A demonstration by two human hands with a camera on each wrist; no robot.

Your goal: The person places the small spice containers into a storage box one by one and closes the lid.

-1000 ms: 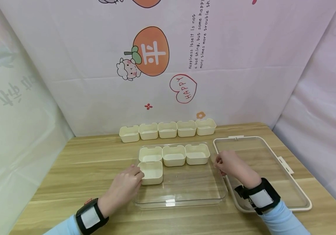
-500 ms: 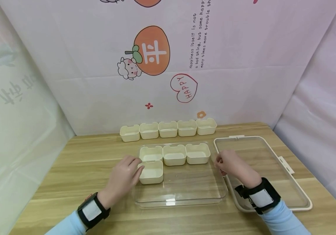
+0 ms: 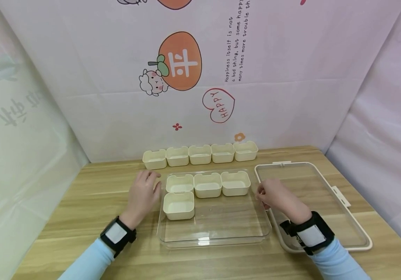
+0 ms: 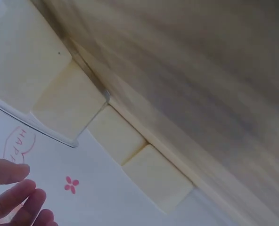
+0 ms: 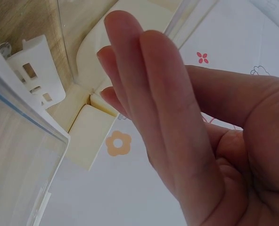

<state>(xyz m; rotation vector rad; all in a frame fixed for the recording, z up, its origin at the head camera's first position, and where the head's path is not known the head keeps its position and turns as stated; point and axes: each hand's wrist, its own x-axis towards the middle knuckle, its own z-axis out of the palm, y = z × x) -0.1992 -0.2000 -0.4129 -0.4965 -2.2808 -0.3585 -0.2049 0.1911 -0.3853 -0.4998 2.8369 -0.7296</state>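
My left hand [image 3: 142, 196] hovers just left of the clear box [image 3: 228, 243] with its fingers loosely spread and nothing held. In the left wrist view its fingers [image 4: 17, 202] point past the box's corner. Inside the box, a cream bin [image 3: 178, 206] sits at the left, in front of a back row of three like it, one being the middle bin [image 3: 207, 186]. My right hand [image 3: 281, 198] is at the box's right wall, over the lid's left edge. Its fingers look fairly straight in the right wrist view; whether they touch the wall I cannot tell.
Along the table's back edge stands a row of several more cream bins [image 3: 200, 155]. A clear lid [image 3: 319, 202] with a white rim and latches lies at the right, next to the box. A printed cloth [image 3: 116, 116] hangs behind the wooden table [image 3: 92, 202].
My left hand has let go of the front-left bin and moved left and back, off the box. The bin stays in the box, shifted very slightly left. The right hand has not moved.
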